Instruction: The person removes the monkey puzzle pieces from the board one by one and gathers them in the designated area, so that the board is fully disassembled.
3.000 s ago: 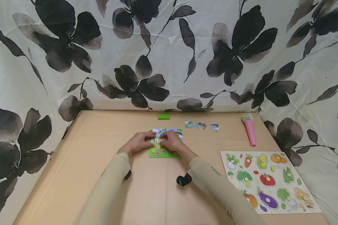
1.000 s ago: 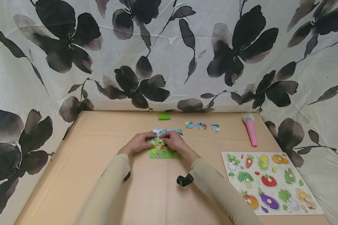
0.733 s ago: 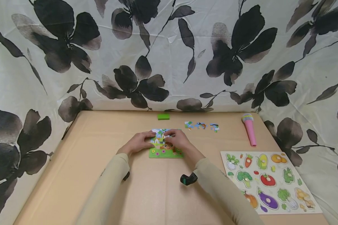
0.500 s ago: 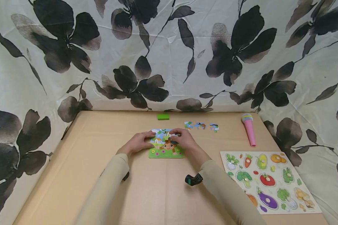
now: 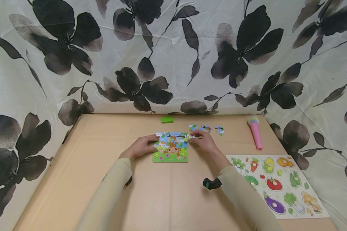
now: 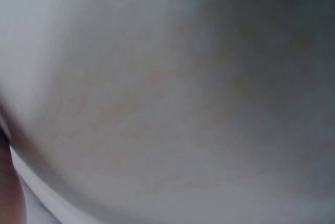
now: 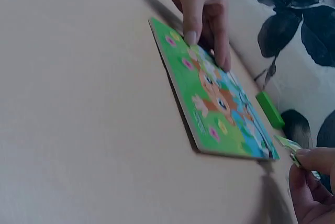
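Observation:
A small picture puzzle [image 5: 170, 157] with a monkey on a green and blue background lies mid-table in the head view. My left hand [image 5: 141, 147] rests at its left edge; in the right wrist view its thumb and a fingertip press the board. Just off the puzzle's upper right corner, my right hand [image 5: 205, 141] pinches a small green and white puzzle piece [image 7: 288, 143] between thumb and finger, held above the table. Three loose puzzle pieces [image 5: 219, 130] lie behind that hand, partly covered by it. The left wrist view is a pale blur.
A green block [image 5: 167, 120] sits near the table's back edge. Toward the right are a pink toy microphone [image 5: 256, 134] and a white vegetable board [image 5: 302, 163], partly under my right sleeve. A flowered cloth [image 5: 185, 64] hangs behind the table [image 5: 150, 202].
My right hand has moved right from over the middle of the puzzle to beyond its corner, carrying the puzzle piece and uncovering the monkey picture. My left hand has stayed in place.

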Demonstrator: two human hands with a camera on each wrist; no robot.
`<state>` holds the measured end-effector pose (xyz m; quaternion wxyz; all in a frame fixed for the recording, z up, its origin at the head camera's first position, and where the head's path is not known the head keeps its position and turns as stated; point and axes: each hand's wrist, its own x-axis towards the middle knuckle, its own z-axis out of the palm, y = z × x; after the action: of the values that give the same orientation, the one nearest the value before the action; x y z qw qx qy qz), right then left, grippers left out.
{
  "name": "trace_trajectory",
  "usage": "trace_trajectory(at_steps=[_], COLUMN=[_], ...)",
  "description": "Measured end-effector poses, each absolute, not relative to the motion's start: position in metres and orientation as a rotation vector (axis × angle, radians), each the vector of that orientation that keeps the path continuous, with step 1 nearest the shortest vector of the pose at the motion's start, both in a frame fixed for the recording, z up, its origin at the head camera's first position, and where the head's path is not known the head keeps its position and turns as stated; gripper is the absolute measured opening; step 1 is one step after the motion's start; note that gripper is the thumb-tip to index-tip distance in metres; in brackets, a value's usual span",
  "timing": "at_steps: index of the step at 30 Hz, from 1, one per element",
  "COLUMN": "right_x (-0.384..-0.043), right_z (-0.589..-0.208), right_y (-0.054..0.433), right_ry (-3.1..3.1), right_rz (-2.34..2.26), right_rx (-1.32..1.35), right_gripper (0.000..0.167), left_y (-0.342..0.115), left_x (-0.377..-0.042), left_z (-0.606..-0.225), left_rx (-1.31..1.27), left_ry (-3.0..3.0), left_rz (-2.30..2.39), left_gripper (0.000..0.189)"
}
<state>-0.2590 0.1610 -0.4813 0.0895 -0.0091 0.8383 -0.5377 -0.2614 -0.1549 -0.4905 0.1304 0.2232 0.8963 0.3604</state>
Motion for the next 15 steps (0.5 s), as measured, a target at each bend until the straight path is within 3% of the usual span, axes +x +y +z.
trace_trajectory(at_steps=[15], right_x=[-0.271], right_z=[-0.483], right_y=[0.191], right_ry=[2.568], right_rz=[-1.367], right_rx=[-0.058], right_gripper=[0.032], left_y=[-0.156], left_x=[-0.26], left_z=[-0.49], left_rx=[0.648], left_ry=[2.602], left_rz=[1.032], left_gripper=[0.054])
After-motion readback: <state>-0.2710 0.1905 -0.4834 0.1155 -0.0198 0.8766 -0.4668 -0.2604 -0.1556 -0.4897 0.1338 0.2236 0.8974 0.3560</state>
